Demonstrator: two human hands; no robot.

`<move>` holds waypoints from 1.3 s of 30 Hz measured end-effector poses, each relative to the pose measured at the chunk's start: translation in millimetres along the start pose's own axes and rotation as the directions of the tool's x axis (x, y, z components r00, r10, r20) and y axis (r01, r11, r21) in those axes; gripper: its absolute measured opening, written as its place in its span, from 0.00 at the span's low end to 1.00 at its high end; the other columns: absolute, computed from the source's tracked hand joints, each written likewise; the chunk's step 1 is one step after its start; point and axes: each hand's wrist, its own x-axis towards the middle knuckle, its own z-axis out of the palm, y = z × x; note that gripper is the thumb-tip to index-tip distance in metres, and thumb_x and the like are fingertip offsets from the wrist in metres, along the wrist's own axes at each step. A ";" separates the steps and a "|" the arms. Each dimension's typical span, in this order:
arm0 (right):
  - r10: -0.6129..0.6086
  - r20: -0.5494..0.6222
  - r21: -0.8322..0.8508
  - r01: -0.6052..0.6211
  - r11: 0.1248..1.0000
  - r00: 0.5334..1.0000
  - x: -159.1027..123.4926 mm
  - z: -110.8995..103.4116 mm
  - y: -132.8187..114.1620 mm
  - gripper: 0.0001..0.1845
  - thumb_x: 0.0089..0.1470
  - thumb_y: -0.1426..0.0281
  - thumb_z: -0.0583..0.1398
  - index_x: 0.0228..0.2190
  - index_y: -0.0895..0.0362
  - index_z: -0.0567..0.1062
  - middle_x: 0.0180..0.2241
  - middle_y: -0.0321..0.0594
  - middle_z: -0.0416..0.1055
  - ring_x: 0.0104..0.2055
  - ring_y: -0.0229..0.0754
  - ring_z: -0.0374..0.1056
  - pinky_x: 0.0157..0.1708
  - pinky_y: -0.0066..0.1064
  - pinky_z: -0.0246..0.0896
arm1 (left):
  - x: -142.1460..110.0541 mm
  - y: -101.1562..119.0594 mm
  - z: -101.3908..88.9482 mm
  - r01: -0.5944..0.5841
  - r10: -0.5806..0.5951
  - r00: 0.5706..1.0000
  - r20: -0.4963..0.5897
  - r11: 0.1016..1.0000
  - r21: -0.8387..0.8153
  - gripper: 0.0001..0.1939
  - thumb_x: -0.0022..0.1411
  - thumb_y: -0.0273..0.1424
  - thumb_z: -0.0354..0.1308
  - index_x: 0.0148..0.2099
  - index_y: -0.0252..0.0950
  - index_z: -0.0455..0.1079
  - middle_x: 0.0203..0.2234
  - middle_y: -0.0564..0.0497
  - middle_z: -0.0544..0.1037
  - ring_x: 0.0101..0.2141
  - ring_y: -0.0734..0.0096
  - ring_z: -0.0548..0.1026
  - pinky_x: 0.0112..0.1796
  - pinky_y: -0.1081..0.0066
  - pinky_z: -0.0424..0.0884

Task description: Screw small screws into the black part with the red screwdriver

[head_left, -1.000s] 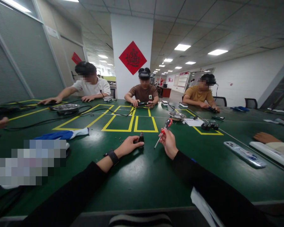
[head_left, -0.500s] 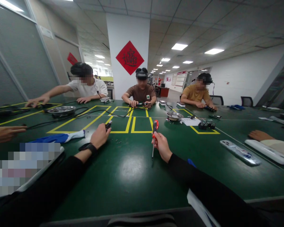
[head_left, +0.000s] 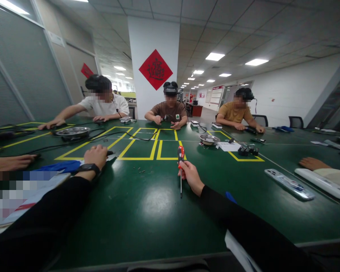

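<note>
My right hand (head_left: 193, 176) grips a red-and-black screwdriver (head_left: 181, 154) around the lower part of its handle. The metal shaft points down and toward me above the green table (head_left: 158, 230). Off to the left, my left hand (head_left: 95, 155) is closed around a small black piece (head_left: 110, 153), whose end sticks out past the fingers; the rest is hidden. That hand is over the blue-and-white glove (head_left: 61, 166). Between my hands lie several tiny screws (head_left: 141, 171) on the table.
Metal bowls stand at the left (head_left: 73, 132) and right (head_left: 209, 139). Several black parts (head_left: 248, 150) sit beside a paper sheet (head_left: 226, 146). A phone (head_left: 289, 183) and a white case (head_left: 323, 183) lie right. Co-workers sit opposite; other people's hands rest at both sides.
My left hand has moved left, from the table middle to the glove, carrying the black piece. My right hand has shifted slightly left with the screwdriver.
</note>
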 end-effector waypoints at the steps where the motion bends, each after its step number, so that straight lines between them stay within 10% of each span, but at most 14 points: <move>1: 0.001 0.004 -0.006 -0.001 1.000 1.000 0.2 -0.2 0.2 0.17 0.51 0.56 0.56 0.29 0.59 0.68 0.16 0.32 0.66 0.13 0.29 0.54 0.14 0.20 0.48 | 1.7 0.2 -1.4 -0.012 0.012 1.000 0.005 1.000 -0.005 0.11 0.59 0.32 0.53 0.43 0.32 0.66 0.42 0.43 0.67 0.45 0.57 0.61 0.40 0.68 0.57; 25: 0.006 0.010 -0.040 -0.006 0.999 1.000 3.8 2.9 1.2 0.15 0.52 0.57 0.55 0.28 0.58 0.67 0.15 0.31 0.65 0.14 0.29 0.54 0.14 0.21 0.48 | 44.1 -1.1 -9.6 -0.302 0.288 0.953 -0.090 0.906 -0.296 0.11 0.55 0.20 0.49 0.28 0.32 0.71 0.28 0.49 0.66 0.41 0.65 0.61 0.46 0.64 0.50; 34: 0.006 0.003 -0.044 -0.006 0.999 1.000 2.1 3.9 -0.9 0.15 0.51 0.57 0.55 0.28 0.58 0.67 0.15 0.31 0.65 0.13 0.30 0.54 0.14 0.22 0.48 | 41.8 7.6 -25.5 -0.199 0.171 0.980 -0.102 0.861 -0.469 0.09 0.50 0.16 0.53 0.22 0.30 0.69 0.21 0.53 0.63 0.38 0.68 0.64 0.49 0.65 0.49; 39: 0.004 -0.011 -0.099 -0.005 0.995 1.000 0.4 5.6 -5.4 0.17 0.52 0.56 0.53 0.29 0.58 0.67 0.16 0.32 0.64 0.14 0.30 0.54 0.15 0.22 0.48 | 31.6 18.3 -38.0 -0.023 -0.055 0.992 -0.110 0.792 -0.611 0.08 0.50 0.23 0.59 0.36 0.30 0.71 0.24 0.52 0.67 0.40 0.63 0.65 0.49 0.61 0.55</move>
